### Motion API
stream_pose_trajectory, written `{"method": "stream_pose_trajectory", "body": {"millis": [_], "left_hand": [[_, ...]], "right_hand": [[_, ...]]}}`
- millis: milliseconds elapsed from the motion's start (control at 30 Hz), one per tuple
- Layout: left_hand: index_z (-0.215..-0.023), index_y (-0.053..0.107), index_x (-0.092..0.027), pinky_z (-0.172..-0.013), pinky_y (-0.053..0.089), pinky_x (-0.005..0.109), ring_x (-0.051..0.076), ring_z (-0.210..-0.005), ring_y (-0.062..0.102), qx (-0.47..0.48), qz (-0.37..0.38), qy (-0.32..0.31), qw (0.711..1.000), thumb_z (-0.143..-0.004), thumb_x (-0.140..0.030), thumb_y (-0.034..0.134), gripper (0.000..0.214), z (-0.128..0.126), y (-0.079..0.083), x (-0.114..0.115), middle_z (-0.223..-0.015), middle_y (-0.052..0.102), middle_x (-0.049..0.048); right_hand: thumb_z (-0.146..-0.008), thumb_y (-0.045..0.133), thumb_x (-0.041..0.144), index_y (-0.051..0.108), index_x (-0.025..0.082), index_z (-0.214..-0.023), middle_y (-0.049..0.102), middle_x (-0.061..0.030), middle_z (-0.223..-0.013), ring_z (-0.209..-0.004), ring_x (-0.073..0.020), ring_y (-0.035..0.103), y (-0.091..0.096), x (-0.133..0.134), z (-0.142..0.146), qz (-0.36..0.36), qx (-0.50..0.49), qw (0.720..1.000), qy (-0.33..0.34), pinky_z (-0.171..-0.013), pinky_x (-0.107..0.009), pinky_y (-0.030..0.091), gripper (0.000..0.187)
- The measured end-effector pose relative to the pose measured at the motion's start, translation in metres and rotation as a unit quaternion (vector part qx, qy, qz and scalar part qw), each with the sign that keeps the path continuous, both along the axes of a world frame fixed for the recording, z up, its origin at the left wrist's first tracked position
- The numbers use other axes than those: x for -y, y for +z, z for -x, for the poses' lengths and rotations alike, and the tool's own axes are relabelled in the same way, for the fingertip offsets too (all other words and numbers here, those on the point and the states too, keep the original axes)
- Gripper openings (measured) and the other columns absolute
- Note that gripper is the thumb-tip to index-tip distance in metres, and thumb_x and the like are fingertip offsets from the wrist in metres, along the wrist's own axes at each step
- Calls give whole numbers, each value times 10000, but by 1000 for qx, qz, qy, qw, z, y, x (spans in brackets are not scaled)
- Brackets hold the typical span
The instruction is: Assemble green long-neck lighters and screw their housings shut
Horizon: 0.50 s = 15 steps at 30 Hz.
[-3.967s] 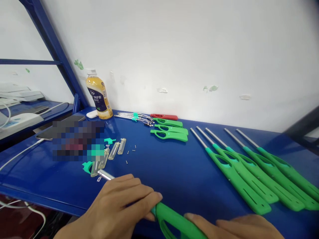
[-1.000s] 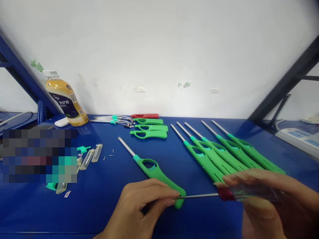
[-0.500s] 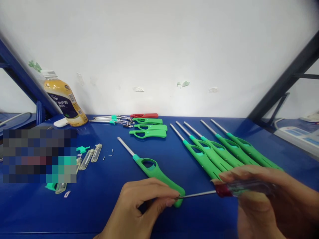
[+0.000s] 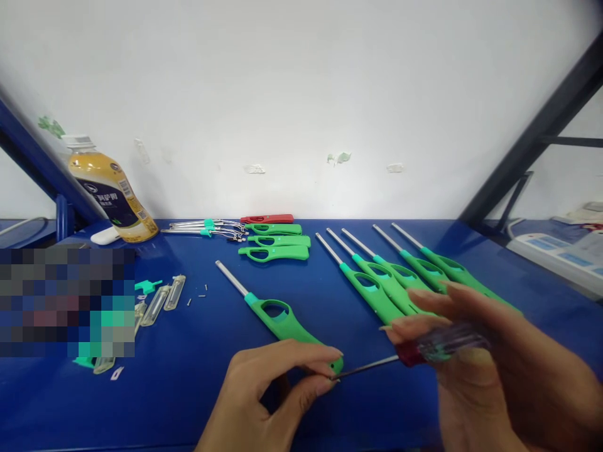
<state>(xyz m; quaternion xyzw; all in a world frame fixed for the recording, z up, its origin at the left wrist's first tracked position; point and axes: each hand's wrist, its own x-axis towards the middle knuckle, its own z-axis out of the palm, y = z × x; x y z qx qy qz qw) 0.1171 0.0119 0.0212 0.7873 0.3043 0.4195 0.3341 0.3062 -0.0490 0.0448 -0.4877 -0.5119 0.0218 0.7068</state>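
A green gas lighter [image 4: 285, 324] with a long metal barrel lies on the blue table in front of me. My left hand [image 4: 277, 383] is at its handle end, thumb and forefinger pinched together at the tip of a screwdriver [image 4: 409, 353]. Whatever sits between those fingertips is too small to make out. The screwdriver's red and clear handle is in my right hand [image 4: 490, 370], held between thumb and fingers. Its thin shaft points left, almost level. A small dark hole shows in the lighter's handle end, just beside the left fingertips.
Several finished-looking green lighters [image 4: 372, 295] lie side by side on the right. At the back are green shell halves [image 4: 277, 253], a red shell [image 4: 268, 219] and metal barrels with wires [image 4: 188, 231]. Clear fuel tanks [image 4: 155, 306], small screws [image 4: 189, 302] and a juice bottle [image 4: 113, 194] stand left.
The screwdriver tip and left fingertips have shifted slightly off the lighter's handle end, towards me. Some right-hand fingers have lifted from the screwdriver handle. The whole view has shifted a little.
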Motion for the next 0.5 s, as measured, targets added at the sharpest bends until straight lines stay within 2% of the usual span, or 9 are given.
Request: {"method": "stream_pose_trajectory", "body": {"millis": [167,333,433,500], "left_hand": [[-1286,737,-314,-831,630,178,115,-874,781,2,-55,-22,998,-1009,-69,686,373,-8,-5,-3,-1010,824,-51],[-1367,685,-298,-843,621,195,133,-938,748,-30,-139,-5,990,-986,-30,684,465,-14,-13,-6,-1050,811,-30],[-1352,684,-311,-842,624,204,144,-949,750,-62,-151,-2,987,-989,-46,676,449,-14,-16,-7,-1033,810,-39],[-1344,684,-313,-845,627,211,149,-945,754,-68,-160,-3,985,-1002,-61,666,425,-14,-17,-8,-1015,811,-44]], "right_hand": [[-1057,648,307,791,281,-1268,838,-32,-968,-698,-204,806,-8,0,1,-11,72,997,-35,-557,-260,662,256],[-1058,606,222,735,407,-1372,837,43,-1087,-837,-180,827,-6,3,12,10,120,992,-43,-799,-271,694,386],[-1023,628,153,713,485,-1378,823,104,-1159,-823,-150,822,-3,2,18,16,109,993,-46,-812,-264,687,494],[-1021,634,148,723,491,-1359,825,109,-1147,-800,-146,818,-2,1,20,14,101,994,-50,-813,-274,689,490]]}}
